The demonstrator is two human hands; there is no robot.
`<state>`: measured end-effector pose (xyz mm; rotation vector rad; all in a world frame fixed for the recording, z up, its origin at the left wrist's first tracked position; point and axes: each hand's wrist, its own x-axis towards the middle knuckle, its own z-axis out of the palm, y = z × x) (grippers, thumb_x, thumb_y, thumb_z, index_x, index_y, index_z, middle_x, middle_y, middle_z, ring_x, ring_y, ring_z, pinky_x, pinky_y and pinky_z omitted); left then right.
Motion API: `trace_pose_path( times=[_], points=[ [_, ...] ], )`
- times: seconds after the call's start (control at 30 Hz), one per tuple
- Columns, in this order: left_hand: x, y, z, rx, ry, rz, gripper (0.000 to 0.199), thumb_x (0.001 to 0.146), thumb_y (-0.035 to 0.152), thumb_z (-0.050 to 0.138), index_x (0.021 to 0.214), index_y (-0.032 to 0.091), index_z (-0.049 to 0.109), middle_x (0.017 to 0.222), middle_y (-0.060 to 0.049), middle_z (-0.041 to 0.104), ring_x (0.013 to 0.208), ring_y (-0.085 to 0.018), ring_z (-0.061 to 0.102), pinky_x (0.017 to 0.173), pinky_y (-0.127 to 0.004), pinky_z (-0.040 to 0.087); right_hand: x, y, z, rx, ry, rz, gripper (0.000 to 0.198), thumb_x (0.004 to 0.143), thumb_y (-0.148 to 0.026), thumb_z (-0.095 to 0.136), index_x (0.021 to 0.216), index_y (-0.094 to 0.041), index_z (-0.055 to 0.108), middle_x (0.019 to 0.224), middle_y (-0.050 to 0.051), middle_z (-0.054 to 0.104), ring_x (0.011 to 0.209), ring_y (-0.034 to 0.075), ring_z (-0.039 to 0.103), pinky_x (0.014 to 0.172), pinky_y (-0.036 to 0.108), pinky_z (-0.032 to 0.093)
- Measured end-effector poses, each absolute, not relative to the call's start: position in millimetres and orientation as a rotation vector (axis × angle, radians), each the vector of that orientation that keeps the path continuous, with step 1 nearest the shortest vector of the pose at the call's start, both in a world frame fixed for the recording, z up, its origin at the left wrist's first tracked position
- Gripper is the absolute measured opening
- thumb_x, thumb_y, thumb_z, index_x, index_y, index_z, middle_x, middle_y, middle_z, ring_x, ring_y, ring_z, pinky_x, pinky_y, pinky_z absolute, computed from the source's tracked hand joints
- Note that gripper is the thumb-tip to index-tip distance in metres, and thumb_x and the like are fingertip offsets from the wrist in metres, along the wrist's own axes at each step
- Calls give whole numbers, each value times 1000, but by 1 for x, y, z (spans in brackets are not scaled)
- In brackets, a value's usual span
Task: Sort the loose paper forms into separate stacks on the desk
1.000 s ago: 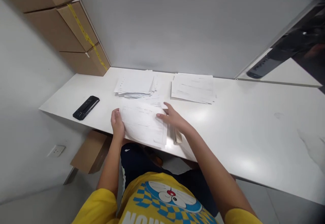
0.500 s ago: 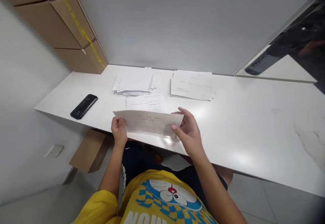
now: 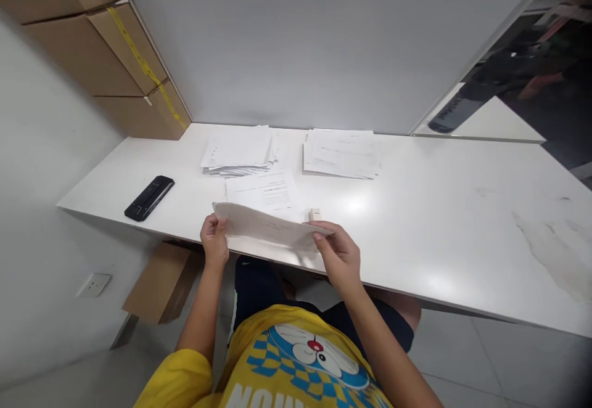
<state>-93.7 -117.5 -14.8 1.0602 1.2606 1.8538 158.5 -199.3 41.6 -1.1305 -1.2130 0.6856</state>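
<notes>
A folded sheet of paper [image 3: 268,229] is held up on edge near the table's front, faint print showing on the side toward me. My left hand [image 3: 215,238] pinches its left end between thumb and fingers. At the right end, my right hand [image 3: 340,254] grips it with the thumb in front and the fingers behind. Just beyond my right fingers stands a small cream-coloured object [image 3: 315,214], partly hidden; its kind is unclear. Behind the held paper lies a printed sheet [image 3: 272,189], its near edge covered.
Two paper stacks, a left stack [image 3: 238,148] and a right stack [image 3: 340,152], lie along the back panel. A black phone [image 3: 150,198] rests at the left of the white table [image 3: 439,223]. Cardboard boxes [image 3: 139,69] are piled back left. Another person's arm [image 3: 541,84] shows beyond the panel.
My right hand has closed on the paper's right end and lowered it, so the sheet slants down to the right. The small cream object now shows behind it. The view has shifted slightly.
</notes>
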Motion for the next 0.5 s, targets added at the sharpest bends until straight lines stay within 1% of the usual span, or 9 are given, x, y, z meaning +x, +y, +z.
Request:
trace_pose_path(
  times=[0.1, 0.17, 0.2, 0.27, 0.33, 0.4, 0.5],
  points=[
    [-93, -116, -18, 1156, 1294, 1823, 48, 76, 67, 71, 79, 20, 59, 77, 0, 62, 74, -15, 58, 75, -28, 47, 146, -204, 34, -987, -1205, 652, 9, 94, -26, 59, 98, -25, 67, 90, 4, 72, 86, 20, 69, 73, 34, 57],
    [-91, -119, -15, 1258, 1312, 1747, 47, 84, 67, 61, 87, 20, 63, 79, -2, 65, 78, -17, 60, 79, -31, 48, 139, -208, 27, -942, -1213, 648, 10, 94, -25, 59, 102, -25, 65, 94, 5, 71, 90, 20, 70, 79, 37, 58],
    [-90, -122, -12, 1304, 1317, 1708, 47, 86, 67, 58, 90, 20, 65, 78, -3, 65, 77, -17, 60, 79, -32, 48, 138, -211, 24, -954, -1215, 655, 12, 94, -25, 59, 105, -25, 64, 97, 6, 71, 92, 21, 70, 82, 39, 58],
    [-86, -132, -2, 1377, 1310, 1703, 47, 89, 66, 55, 90, 21, 66, 72, -2, 64, 72, -18, 59, 75, -32, 48, 137, -218, 22, -988, -1220, 655, 16, 94, -24, 58, 110, -26, 62, 101, 7, 71, 96, 22, 70, 84, 41, 58],
    [-84, -145, 7, 1430, 1275, 1814, 46, 90, 66, 53, 85, 21, 64, 67, 0, 59, 65, -17, 56, 68, -32, 46, 140, -226, 25, -928, -1293, 605, 18, 95, -19, 55, 110, -27, 61, 99, 6, 71, 97, 22, 70, 83, 42, 59],
    [-83, -158, 12, 1465, 1220, 1934, 43, 92, 63, 53, 84, 22, 61, 65, 1, 56, 61, -16, 53, 63, -31, 44, 143, -231, 30, -811, -1402, 530, 22, 94, -14, 53, 109, -29, 61, 97, 6, 72, 95, 22, 71, 79, 42, 60],
    [-80, -170, 10, 1507, 1215, 2006, 41, 94, 62, 53, 87, 22, 59, 70, 0, 58, 63, -16, 54, 64, -31, 43, 140, -231, 34, -790, -1372, 449, 18, 94, -13, 55, 102, -28, 60, 89, 5, 71, 84, 22, 71, 70, 40, 60]
  ],
)
